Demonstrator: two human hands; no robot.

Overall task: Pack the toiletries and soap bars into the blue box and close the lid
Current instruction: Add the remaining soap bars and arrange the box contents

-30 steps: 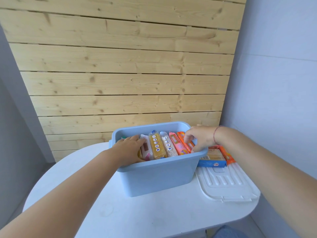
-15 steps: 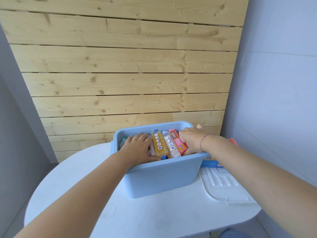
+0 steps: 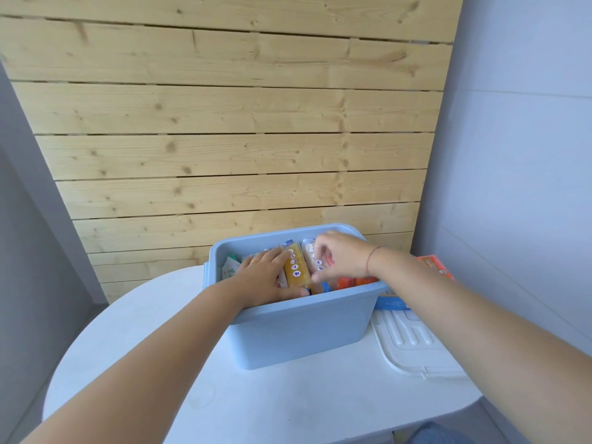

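The blue box [image 3: 298, 331] stands open on the white table, filled with wrapped soap bars standing on edge. My left hand [image 3: 267, 277] lies flat on the bars at the box's left, fingers spread, beside a yellow bar [image 3: 296, 267]. My right hand [image 3: 342, 254] reaches in from the right, fingers curled down around a pale clear-wrapped bar [image 3: 315, 259]. Orange packs [image 3: 355, 282] lie low in the box's right end under that hand. A green-and-white packet [image 3: 231, 270] stands at the far left inside. The white lid [image 3: 413, 341] lies flat on the table to the right of the box.
Behind my right forearm, an orange pack [image 3: 435, 265] and a blue-edged carton [image 3: 390, 301] rest by the lid's far end. The round white table [image 3: 288, 405] ends close at the front and right. A wooden slat wall [image 3: 224, 139] rises just behind the box.
My right hand has shifted left from the orange and pink bars onto the pale bar; the orange packs now sit lower at the right end. The left hand has stayed pressed on the left bars.
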